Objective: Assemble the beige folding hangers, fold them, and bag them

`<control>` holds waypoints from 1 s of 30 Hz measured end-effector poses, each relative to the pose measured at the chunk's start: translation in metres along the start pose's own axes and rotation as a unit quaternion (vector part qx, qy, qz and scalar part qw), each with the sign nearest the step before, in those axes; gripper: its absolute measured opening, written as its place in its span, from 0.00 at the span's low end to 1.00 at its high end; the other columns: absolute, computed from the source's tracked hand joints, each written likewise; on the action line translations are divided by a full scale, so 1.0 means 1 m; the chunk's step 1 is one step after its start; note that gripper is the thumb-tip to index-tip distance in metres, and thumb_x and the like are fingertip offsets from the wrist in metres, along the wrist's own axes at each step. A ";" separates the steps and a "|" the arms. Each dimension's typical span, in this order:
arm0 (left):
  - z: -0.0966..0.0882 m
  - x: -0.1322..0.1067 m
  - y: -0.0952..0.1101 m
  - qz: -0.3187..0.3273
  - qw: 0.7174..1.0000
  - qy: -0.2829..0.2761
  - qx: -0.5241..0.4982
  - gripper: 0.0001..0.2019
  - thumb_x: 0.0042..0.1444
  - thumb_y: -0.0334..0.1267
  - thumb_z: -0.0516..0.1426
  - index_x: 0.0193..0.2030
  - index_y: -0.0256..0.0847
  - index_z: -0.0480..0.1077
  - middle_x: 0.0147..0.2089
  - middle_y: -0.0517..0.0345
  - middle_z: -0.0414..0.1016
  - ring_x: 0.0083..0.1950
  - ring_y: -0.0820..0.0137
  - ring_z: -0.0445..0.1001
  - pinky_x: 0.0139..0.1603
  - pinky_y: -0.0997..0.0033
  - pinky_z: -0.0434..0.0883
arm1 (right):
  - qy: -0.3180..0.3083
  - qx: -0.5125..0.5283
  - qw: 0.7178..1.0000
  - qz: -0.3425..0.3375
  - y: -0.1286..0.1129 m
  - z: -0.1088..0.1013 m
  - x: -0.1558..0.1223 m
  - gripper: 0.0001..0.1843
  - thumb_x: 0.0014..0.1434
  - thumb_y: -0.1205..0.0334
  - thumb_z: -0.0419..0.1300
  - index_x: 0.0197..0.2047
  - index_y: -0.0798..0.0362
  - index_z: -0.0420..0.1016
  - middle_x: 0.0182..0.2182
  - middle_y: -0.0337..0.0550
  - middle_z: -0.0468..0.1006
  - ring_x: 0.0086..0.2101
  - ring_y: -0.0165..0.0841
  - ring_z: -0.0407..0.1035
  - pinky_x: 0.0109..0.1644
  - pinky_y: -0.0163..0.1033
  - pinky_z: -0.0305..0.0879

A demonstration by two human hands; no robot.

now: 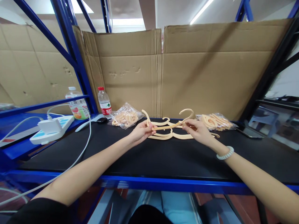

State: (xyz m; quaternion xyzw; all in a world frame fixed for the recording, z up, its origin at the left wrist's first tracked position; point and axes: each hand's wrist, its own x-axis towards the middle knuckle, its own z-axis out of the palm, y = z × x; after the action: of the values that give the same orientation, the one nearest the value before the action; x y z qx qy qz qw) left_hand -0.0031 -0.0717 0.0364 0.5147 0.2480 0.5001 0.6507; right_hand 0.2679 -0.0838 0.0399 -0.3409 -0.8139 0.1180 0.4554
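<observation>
Between my hands stretches a beige plastic hanger piece (167, 127), a thin strip lifted above the black tabletop (149, 158). My left hand (141, 133) pinches its left end, where a curved tip rises above the fingers. My right hand (198, 130) grips the other end with thumb and fingers, beside an upright open hook (187, 112). Whether that hook belongs to the same piece is unclear. Behind and below the strip lie more beige hanger parts (161, 137), partly covered by both hands.
Clear plastic bags of beige parts lie to the left (126, 118) and right (216, 121). At the back left stand a red-capped water bottle (104, 102) and a larger juice bottle (78, 104). A white power strip (51, 129) trails a cable. Cardboard (198, 68) walls the back.
</observation>
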 end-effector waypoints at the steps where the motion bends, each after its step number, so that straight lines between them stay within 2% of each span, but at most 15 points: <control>1: -0.001 0.001 0.000 -0.004 1.000 -0.010 -0.002 0.14 0.44 0.30 0.67 0.27 0.35 0.64 0.33 0.55 0.73 0.28 0.76 0.72 0.33 0.75 0.71 | 0.004 -0.004 1.000 -0.001 0.000 -0.001 0.000 0.12 0.62 0.53 0.54 0.38 0.53 0.72 0.27 0.42 0.70 0.26 0.31 0.62 0.28 0.35 0.62; 7: -0.004 0.002 0.002 -0.030 0.999 -0.036 0.002 0.07 0.52 0.32 0.64 0.33 0.33 0.70 0.31 0.54 0.72 0.30 0.76 0.72 0.40 0.74 0.73 | 0.022 -0.016 1.000 -0.002 0.001 -0.005 0.002 0.13 0.61 0.53 0.54 0.32 0.53 0.70 0.26 0.42 0.70 0.26 0.32 0.62 0.28 0.35 0.61; 14: 0.002 -0.001 0.007 -0.058 0.998 -0.032 0.001 0.06 0.54 0.32 0.62 0.32 0.33 0.69 0.27 0.58 0.68 0.30 0.75 0.73 0.41 0.73 0.73 | 0.024 -0.022 0.999 -0.008 0.000 -0.006 0.003 0.13 0.60 0.53 0.54 0.32 0.54 0.70 0.25 0.42 0.69 0.25 0.31 0.61 0.27 0.35 0.59; 20: 0.000 0.000 0.000 -0.009 0.999 -0.049 0.006 0.12 0.47 0.32 0.66 0.28 0.34 0.65 0.32 0.55 0.71 0.29 0.76 0.71 0.34 0.74 0.70 | 0.020 -0.021 0.999 -0.025 0.004 -0.004 0.001 0.13 0.62 0.54 0.54 0.37 0.55 0.72 0.27 0.43 0.72 0.27 0.31 0.64 0.29 0.35 0.61; 23: 0.000 0.000 -0.004 0.003 0.999 -0.049 0.011 0.15 0.45 0.33 0.67 0.28 0.35 0.63 0.31 0.55 0.72 0.28 0.76 0.69 0.31 0.74 0.68 | 0.015 -0.025 0.999 -0.025 0.005 -0.002 0.000 0.11 0.62 0.56 0.54 0.39 0.55 0.72 0.29 0.43 0.73 0.28 0.32 0.66 0.29 0.35 0.62; 30: 0.003 -0.002 -0.006 0.051 0.998 0.014 0.037 0.15 0.45 0.32 0.66 0.29 0.36 0.61 0.29 0.58 0.71 0.24 0.77 0.69 0.27 0.77 0.65 | 0.018 -0.030 0.998 -0.045 -0.004 0.002 -0.001 0.09 0.62 0.59 0.54 0.37 0.54 0.72 0.28 0.42 0.71 0.27 0.32 0.65 0.30 0.35 0.62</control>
State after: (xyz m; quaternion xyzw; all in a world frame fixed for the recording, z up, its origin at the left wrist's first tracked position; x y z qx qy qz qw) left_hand 0.0008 -0.0744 0.0318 0.5432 0.2487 0.5300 0.6019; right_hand 0.2647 -0.0874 0.0403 -0.3193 -0.8233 0.0667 0.4644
